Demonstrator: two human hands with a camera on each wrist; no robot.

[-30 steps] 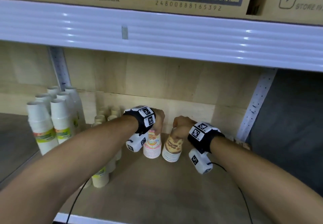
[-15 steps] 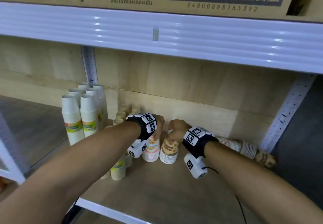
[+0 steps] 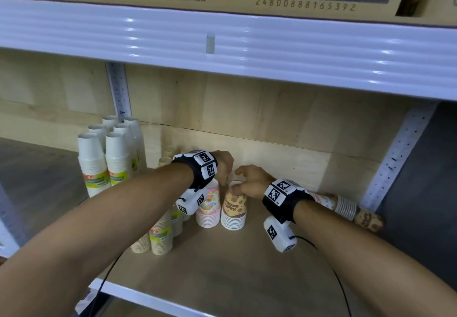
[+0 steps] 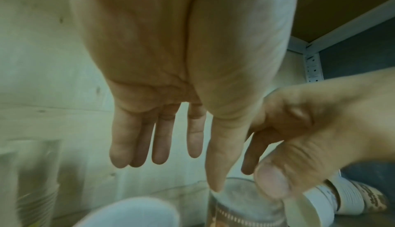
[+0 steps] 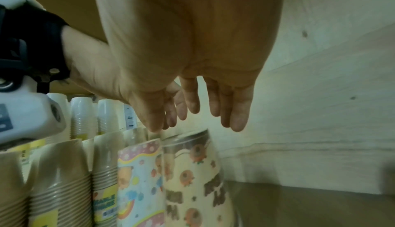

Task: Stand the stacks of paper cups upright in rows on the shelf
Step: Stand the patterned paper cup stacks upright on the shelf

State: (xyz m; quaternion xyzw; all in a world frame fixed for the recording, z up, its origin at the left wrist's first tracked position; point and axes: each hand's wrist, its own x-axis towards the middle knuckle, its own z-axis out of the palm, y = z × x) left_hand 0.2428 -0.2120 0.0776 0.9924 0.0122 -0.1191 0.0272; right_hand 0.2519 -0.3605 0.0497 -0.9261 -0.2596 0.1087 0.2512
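Two short printed stacks stand upright side by side, rims down, on the wooden shelf (image 3: 235,272): a pink stack (image 3: 209,205) and a brown stack (image 3: 233,208). My left hand (image 3: 223,171) hovers above the pink stack with straight fingers (image 4: 158,146) and holds nothing. My right hand (image 3: 247,180) hangs over the brown stack (image 5: 192,171) with loose fingers (image 5: 235,112); its thumb touches the stack's wrapped top (image 4: 241,197). Further printed stacks (image 3: 346,208) lie on their sides at the right, against the back wall.
Tall white stacks (image 3: 106,158) stand in rows at the left, with beige stacks (image 3: 160,237) in front of them. A white upper shelf rail (image 3: 222,45) overhangs the bay. A perforated upright (image 3: 395,158) bounds the right side. Bare board lies toward the front edge.
Both hands gripped the tops of the pink and brown stacks before; now their fingers have opened and lifted slightly. The stacks stay standing. The view has shifted left.
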